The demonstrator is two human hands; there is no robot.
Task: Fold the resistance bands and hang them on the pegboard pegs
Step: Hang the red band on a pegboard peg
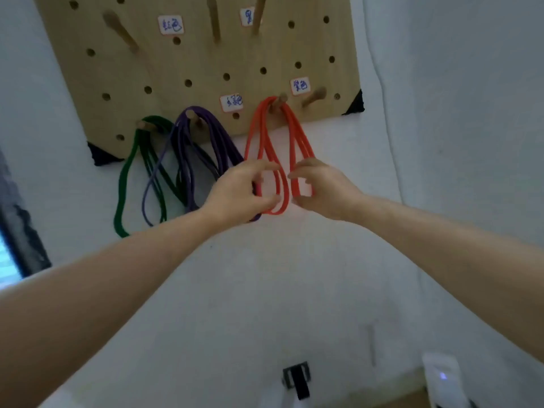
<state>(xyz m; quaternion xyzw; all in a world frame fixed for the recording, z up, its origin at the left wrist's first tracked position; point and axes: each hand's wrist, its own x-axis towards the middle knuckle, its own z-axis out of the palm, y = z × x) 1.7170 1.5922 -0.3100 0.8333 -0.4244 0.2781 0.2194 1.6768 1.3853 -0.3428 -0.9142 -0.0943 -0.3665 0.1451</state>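
Observation:
A wooden pegboard (206, 63) hangs on the white wall. A folded red band (266, 142) hangs from a lower peg (278, 103). My left hand (241, 191) curls its fingers around the red band's left loops near their bottom. My right hand (321, 189) pinches the right loops between thumb and fingers. A purple band (206, 134) hangs from the peg to the left, and a green band (129, 172) from the peg beyond it.
Bare pegs stick out at the upper board (120, 30) (214, 20) (259, 16) and at the lower right (315, 95). Paper labels with handwriting sit by the pegs. A black bracket (297, 378) and a white device (441, 378) are low on the wall.

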